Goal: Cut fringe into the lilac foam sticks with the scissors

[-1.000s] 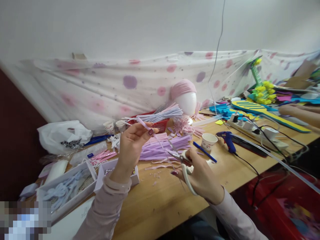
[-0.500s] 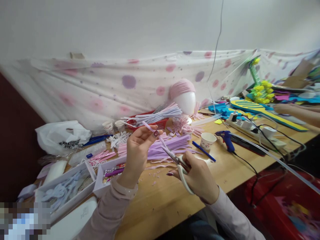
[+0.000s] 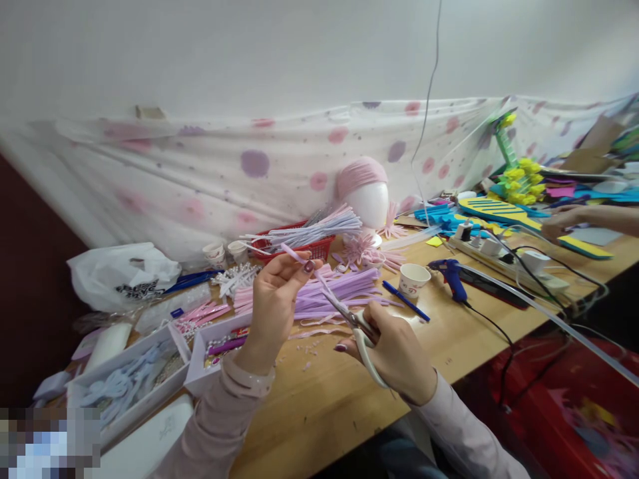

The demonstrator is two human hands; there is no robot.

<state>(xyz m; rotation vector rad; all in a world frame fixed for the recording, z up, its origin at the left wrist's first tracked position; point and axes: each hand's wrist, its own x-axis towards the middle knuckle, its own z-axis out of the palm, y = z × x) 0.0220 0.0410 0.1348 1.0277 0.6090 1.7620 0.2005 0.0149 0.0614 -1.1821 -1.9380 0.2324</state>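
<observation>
Between the thumb and fingers of my left hand [image 3: 277, 299] is a thin lilac strip [image 3: 294, 254], one end sticking up past the fingertips. My right hand [image 3: 397, 349] is closed around the white handles of a pair of scissors [image 3: 368, 362]. The blades point up and left and meet the lower end of the strip; whether they are cutting through it I cannot tell. Behind both hands lies a bundle of lilac strips [image 3: 344, 293] with pink ones beside it. Small pink scraps [image 3: 307, 356] are scattered on the table below.
A red basket [image 3: 319, 249] of pale stems and a white mannequin head [image 3: 369, 203] stand at the back. To the right are a paper cup [image 3: 413, 279], a blue pen [image 3: 407, 301], a blue glue gun [image 3: 452, 276] and a power strip [image 3: 509, 263]. Another person's hand [image 3: 562, 219] is farther right.
My hands, the strip and the scissors keep nearly the same pose. The view has shifted slightly. At the right, the other person's hand has moved near the yellow and blue piece.
</observation>
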